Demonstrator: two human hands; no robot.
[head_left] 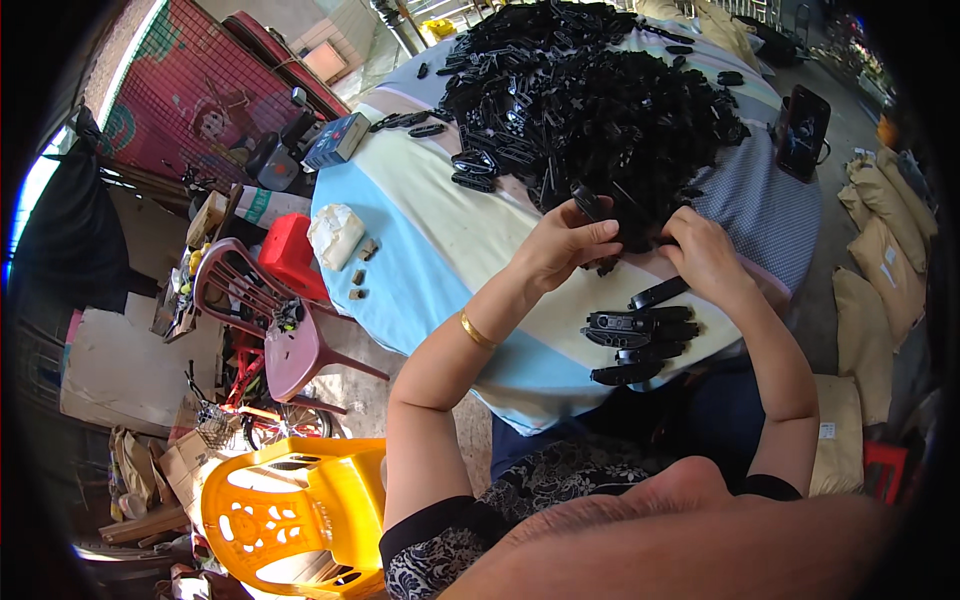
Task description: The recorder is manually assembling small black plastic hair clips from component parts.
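A big heap of black plastic parts (590, 95) covers the far half of a round table with a striped cloth (430, 260). My left hand (565, 245) is closed around a black plastic part (590, 203) at the heap's near edge. My right hand (700, 250) meets it from the right, fingers curled on the same dark pieces. Just below my hands lies a small stack of black assembled pieces (640, 340) near the table's front edge. A gold bangle sits on my left wrist.
A phone (803, 130) stands at the table's right edge, a blue box (337, 140) and a crumpled white bag (335, 235) on its left. Maroon (270, 320), red and yellow plastic chairs (300, 510) stand to the left. Tan sacks (880, 250) line the right side.
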